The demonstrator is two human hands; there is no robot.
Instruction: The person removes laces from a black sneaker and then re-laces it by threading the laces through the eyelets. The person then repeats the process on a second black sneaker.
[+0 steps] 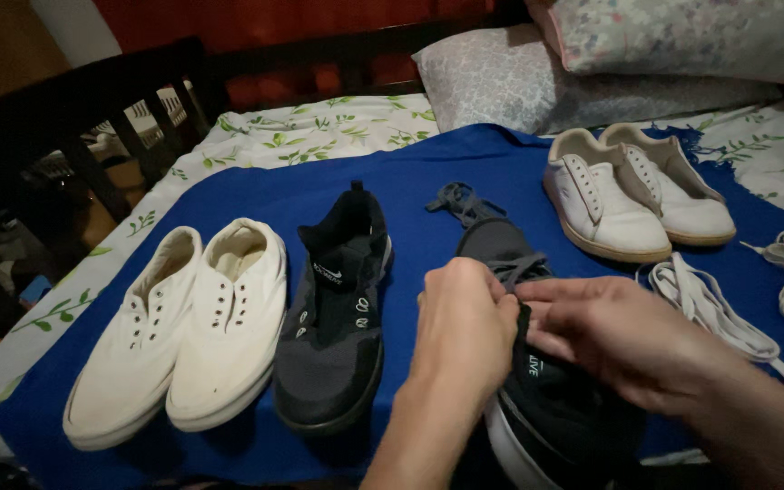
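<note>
A black sneaker [551,413] with a white sole lies in front of me on the blue cloth [256,195]. My left hand [463,327] and my right hand [614,331] both rest on its upper and pinch its dark grey shoelace [514,269] near the eyelets. More of that lace trails in a loose pile toward the far side of the cloth. The matching black sneaker [338,318], without a lace, lies just left of my left hand.
A pair of cream lace-less sneakers [188,327] sits at the left. A pair of white sneakers [632,191] stands at the back right, with loose white laces [719,308] beside them. Pillows [592,77] and a dark bed frame [93,109] border the leaf-patterned sheet.
</note>
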